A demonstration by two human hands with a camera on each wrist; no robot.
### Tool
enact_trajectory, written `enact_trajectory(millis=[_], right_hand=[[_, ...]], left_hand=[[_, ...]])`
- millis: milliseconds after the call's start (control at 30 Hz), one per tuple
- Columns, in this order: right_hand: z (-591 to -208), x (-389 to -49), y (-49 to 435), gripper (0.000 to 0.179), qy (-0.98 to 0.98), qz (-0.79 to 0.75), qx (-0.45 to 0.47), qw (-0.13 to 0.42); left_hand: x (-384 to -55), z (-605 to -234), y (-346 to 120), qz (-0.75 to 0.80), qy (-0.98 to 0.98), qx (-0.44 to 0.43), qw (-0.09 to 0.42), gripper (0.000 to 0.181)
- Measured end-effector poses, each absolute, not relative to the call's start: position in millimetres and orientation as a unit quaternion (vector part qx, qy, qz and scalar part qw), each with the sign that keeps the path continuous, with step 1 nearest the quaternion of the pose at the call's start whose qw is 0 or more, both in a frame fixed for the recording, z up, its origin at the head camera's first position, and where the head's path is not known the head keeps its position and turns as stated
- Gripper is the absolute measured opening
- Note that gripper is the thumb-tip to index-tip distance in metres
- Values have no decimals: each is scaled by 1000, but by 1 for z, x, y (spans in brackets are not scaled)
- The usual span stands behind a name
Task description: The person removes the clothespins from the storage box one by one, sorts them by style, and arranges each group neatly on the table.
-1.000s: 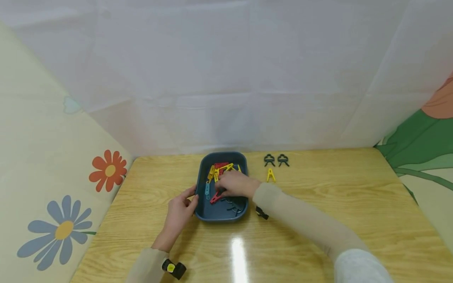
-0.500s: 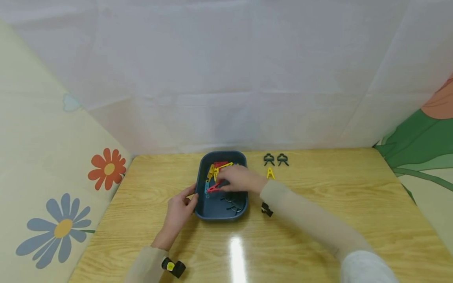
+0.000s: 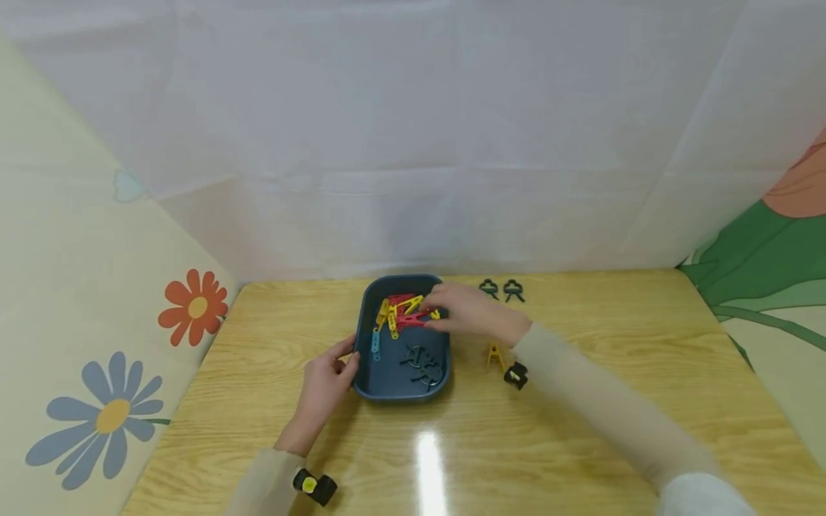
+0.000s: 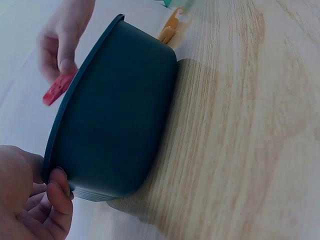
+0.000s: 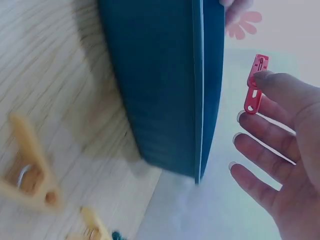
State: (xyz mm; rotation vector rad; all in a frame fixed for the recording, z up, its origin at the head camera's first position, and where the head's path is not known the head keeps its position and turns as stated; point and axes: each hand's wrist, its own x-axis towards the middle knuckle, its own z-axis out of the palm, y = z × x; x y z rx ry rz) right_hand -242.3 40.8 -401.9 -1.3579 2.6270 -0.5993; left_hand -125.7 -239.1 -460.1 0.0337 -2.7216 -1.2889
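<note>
My right hand (image 3: pixel 474 309) is over the right rim of a dark blue bin (image 3: pixel 393 393), pinching a red clothespin (image 5: pixel 255 84) between thumb and forefinger. In the right wrist view the other fingers are spread. The red clothespin (image 4: pixel 59 90) is level with the rim in the left wrist view. My left hand (image 3: pixel 325 380) grips the bin's left rim, thumb on one side and fingers under it. Inside the bin lie several yellow and red clothespins, a blue clothespin (image 3: pixel 376 344) and dark spring clips (image 3: pixel 426 367).
Right of the bin, two dark clips (image 3: pixel 513 289) lie side by side on the wooden table (image 3: pixel 581 315). An orange-yellow clothespin (image 3: pixel 495 355) lies by my right wrist; another yellow clothespin (image 5: pixel 92 224) shows in the right wrist view. A white sheet stands behind the table.
My right hand has moved right and up from the middle of the bin, lifting the red clothespin. My forearm now covers the yellow clothespin and uncovers the orange-yellow one. My left hand stays.
</note>
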Motion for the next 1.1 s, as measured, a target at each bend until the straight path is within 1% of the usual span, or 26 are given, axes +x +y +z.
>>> enact_trajectory(millis=[367,700,1100], right_hand=[[-412,-244,92,21,887,-235,-397,11],[-425,-240,131,29,915,-251,-315,20],[-451,-234,159,26,938,-269,-221,-3]], left_hand=[[-126,-460,-239,-426,-902,9,70,41],[-126,-461,-240,-423,-903,9,69,41],[-126,-458,-238,-427,-902,16,58,42]])
